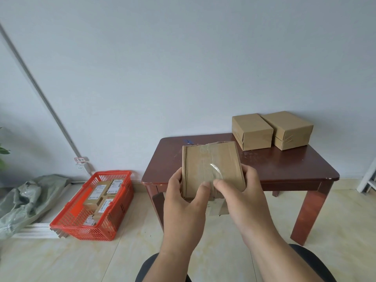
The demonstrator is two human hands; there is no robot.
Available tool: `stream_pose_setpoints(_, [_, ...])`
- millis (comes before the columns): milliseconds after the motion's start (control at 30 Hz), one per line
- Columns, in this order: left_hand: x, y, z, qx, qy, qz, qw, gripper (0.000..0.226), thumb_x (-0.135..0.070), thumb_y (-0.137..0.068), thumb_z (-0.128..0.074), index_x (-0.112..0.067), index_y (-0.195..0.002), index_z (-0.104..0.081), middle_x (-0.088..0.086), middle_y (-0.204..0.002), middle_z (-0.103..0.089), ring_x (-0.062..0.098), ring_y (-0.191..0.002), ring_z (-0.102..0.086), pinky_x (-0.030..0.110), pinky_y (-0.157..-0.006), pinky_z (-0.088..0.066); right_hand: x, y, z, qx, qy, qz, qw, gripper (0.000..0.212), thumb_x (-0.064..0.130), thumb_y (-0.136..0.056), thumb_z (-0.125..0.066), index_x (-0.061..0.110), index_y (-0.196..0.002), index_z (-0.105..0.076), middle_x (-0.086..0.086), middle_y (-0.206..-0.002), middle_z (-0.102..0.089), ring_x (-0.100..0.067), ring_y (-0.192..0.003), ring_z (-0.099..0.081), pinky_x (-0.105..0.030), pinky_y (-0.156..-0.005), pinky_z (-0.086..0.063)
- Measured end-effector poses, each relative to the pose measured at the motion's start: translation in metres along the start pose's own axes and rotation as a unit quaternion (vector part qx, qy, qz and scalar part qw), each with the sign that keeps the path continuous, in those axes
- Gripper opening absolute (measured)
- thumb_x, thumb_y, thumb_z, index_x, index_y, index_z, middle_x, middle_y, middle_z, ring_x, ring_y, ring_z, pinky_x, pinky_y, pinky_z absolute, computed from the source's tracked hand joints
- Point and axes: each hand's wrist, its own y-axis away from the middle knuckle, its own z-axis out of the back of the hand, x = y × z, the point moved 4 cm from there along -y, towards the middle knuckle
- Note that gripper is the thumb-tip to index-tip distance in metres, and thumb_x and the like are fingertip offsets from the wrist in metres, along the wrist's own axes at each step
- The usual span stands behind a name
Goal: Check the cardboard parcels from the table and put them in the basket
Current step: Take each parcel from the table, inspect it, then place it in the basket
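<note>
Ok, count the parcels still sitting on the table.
2. One parcel stands at the table's far right corner, the other parcel right beside it, nearer the edge. A third is held in both hands above the table, so not counted. None seem hidden.

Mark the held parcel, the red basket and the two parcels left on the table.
held parcel (pixel 211 165): head view, on its taped front face.
red basket (pixel 114 173): head view, on its far rim.
left table parcel (pixel 256 140): head view, on its front side.
right table parcel (pixel 291 137): head view, on its front side.
</note>
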Motion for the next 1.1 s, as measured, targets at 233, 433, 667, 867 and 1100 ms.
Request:
stream_pose_setpoints(233, [0.008, -0.003, 0.002, -0.017, -0.017, 0.004, 1.000, 0.046, -0.037, -0.087, -0.080, -0.041, -0.128, -0.057, -0.012, -0.123, -0.068, 0.004, -0.106, -0.070, 0.025, -0.081, -0.059, -0.004, -0.001, 0.003, -0.040, 0.023, 0.006, 0.999, 0.038, 0.051, -0.081, -0.086, 0.036, -0.106, -0.063, 0.016, -0.093, -0.076, 0.002, -0.077, -0.073, -0.023, -0.065, -0.054])
stream_pose_setpoints(433, [-0.001, -0.019, 0.008, -0.026, -0.069, -0.021, 0.997, 0.041, -0.055, -0.084, -0.078, -0.043, -0.118, -0.060, -0.018, -0.123, -0.055, -0.007, -0.108, -0.059, 0.024, -0.091, -0.056, -0.008, 0.008, 0.000, -0.029, 0.067, 0.028, 0.997, 0.041, 0.043, -0.083, -0.085, 0.033, -0.111, -0.057, 0.012, -0.098, -0.073, 0.001, -0.080, -0.071, -0.026, -0.067, -0.058])
stream_pose_setpoints(667, [0.003, -0.001, 0.001, -0.034, -0.112, -0.053, 0.992, 0.055, -0.056, -0.081, -0.077, -0.049, -0.130, -0.052, -0.027, -0.119, -0.047, -0.012, -0.114, -0.047, 0.007, -0.087, -0.041, -0.005, -0.006, 0.004, -0.065, 0.076, 0.037, 0.994, 0.047, 0.061, -0.081, -0.082, 0.035, -0.112, -0.058, 0.013, -0.104, -0.073, -0.006, -0.095, -0.071, -0.042, -0.084, -0.061])
stream_pose_setpoints(867, [0.000, -0.012, 0.006, -0.059, -0.079, -0.024, 0.995, 0.039, -0.060, -0.083, -0.077, -0.040, -0.105, -0.053, -0.017, -0.105, -0.065, -0.002, -0.093, -0.065, 0.033, -0.078, -0.058, -0.005, 0.004, 0.001, -0.034, 0.113, 0.091, 0.989, 0.066, 0.074, -0.073, -0.071, 0.045, -0.131, -0.058, 0.018, -0.126, -0.067, -0.005, -0.114, -0.067, -0.040, -0.092, -0.060])
stream_pose_setpoints(1100, [-0.006, -0.009, 0.005, -0.079, -0.087, -0.030, 0.993, 0.042, -0.068, -0.081, -0.073, -0.042, -0.106, -0.052, -0.020, -0.108, -0.065, -0.004, -0.098, -0.064, 0.029, -0.082, -0.055, 0.003, 0.007, -0.002, -0.066, 0.130, 0.123, 0.982, 0.049, 0.054, -0.082, -0.077, 0.041, -0.125, -0.059, 0.021, -0.120, -0.059, 0.004, -0.110, -0.059, -0.031, -0.088, -0.053])
